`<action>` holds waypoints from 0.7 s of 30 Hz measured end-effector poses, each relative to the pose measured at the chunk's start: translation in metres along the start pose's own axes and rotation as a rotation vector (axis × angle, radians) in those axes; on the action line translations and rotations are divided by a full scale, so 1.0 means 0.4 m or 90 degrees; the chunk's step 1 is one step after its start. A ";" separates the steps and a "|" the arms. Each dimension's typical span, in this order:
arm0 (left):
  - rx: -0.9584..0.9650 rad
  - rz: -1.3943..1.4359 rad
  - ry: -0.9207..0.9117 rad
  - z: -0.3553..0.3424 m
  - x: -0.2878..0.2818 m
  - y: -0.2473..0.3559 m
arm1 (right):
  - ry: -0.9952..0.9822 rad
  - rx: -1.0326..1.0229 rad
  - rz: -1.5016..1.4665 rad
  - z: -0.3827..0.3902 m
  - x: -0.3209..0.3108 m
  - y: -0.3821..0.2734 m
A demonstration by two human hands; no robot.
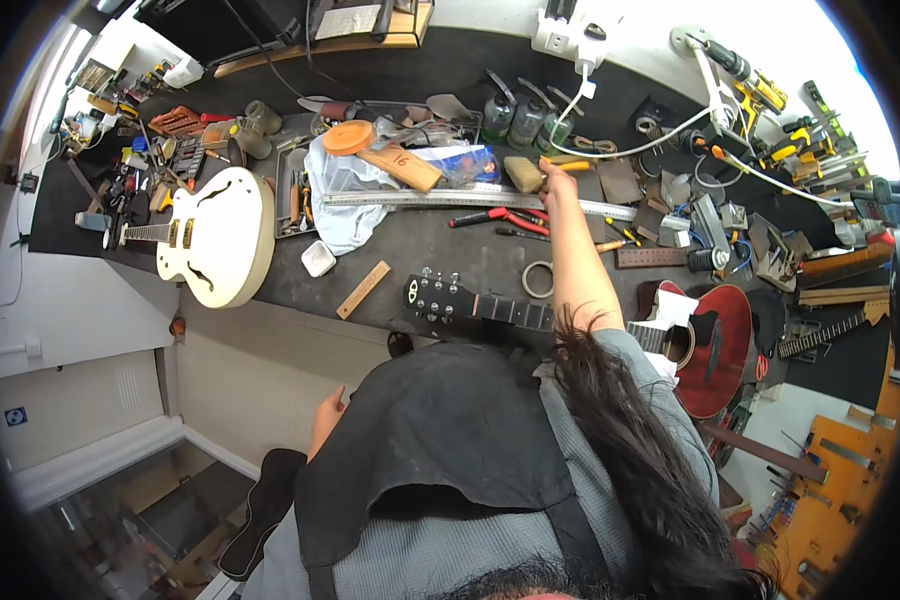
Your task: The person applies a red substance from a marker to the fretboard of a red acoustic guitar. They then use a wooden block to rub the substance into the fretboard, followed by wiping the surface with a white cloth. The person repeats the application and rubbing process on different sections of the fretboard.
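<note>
My right hand (558, 187) reaches across the dark workbench, its fingers closed at a brush with thick tan bristles (522, 174). Just beyond the fingers lies a yellow handle (572, 165). Red-handled pliers (510, 217) and a long metal ruler (410, 198) lie close to that hand. Under my right forearm stretches the neck of a red acoustic guitar (715, 355), whose dark headstock (438, 298) rests at the bench's near edge. My left hand (327, 408) hangs low beside my dark apron, which hides most of its fingers.
A cream hollow-body guitar (225, 235) lies at the left. A wooden block (400, 167), an orange disc (348, 138), a white cloth (345, 215), a tape roll (538, 279) and a wooden strip (364, 290) are on the bench. Bottles (526, 125) and a white cable (635, 150) stand behind.
</note>
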State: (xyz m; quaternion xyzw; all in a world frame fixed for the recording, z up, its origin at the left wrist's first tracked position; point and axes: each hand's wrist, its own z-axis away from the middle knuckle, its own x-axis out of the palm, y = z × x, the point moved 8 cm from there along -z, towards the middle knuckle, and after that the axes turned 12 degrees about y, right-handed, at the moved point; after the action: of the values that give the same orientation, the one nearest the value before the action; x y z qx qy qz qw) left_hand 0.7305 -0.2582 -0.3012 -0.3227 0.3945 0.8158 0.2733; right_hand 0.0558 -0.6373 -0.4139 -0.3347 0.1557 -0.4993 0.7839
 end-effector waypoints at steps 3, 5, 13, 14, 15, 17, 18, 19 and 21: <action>0.157 -0.053 -0.046 -0.093 0.064 0.261 | -0.095 -0.073 0.110 0.020 -0.171 -0.211; 0.254 -0.110 -0.039 -0.128 0.033 0.402 | -0.133 -0.115 0.059 0.182 -0.202 -0.213; 0.396 0.362 -0.373 -0.089 0.135 0.984 | -0.328 -0.493 0.452 0.857 -0.356 -0.077; 0.383 0.330 -0.479 -0.049 0.176 1.016 | -0.362 -0.512 0.467 0.924 -0.358 -0.052; 0.365 0.293 -0.579 -0.015 0.210 1.033 | -0.402 -0.531 0.481 0.984 -0.352 -0.021; 0.314 0.160 -0.739 0.042 0.291 1.027 | -0.311 -0.542 0.422 1.062 -0.399 0.002; 0.316 0.119 -0.779 0.067 0.323 1.019 | -0.263 -0.479 0.390 1.068 -0.448 0.017; 0.319 0.082 -0.819 0.096 0.354 1.016 | -0.217 -0.418 0.358 1.066 -0.507 0.028; 0.386 0.161 -0.848 0.151 0.361 1.051 | -0.199 -0.358 0.244 1.056 -0.612 0.053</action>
State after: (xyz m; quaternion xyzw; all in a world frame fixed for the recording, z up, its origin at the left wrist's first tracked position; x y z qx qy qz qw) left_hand 0.3243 -0.4077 -0.1829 0.3783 0.3872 0.7192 0.4356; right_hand 0.2036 -0.2583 -0.1429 -0.5737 0.2250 -0.2241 0.7550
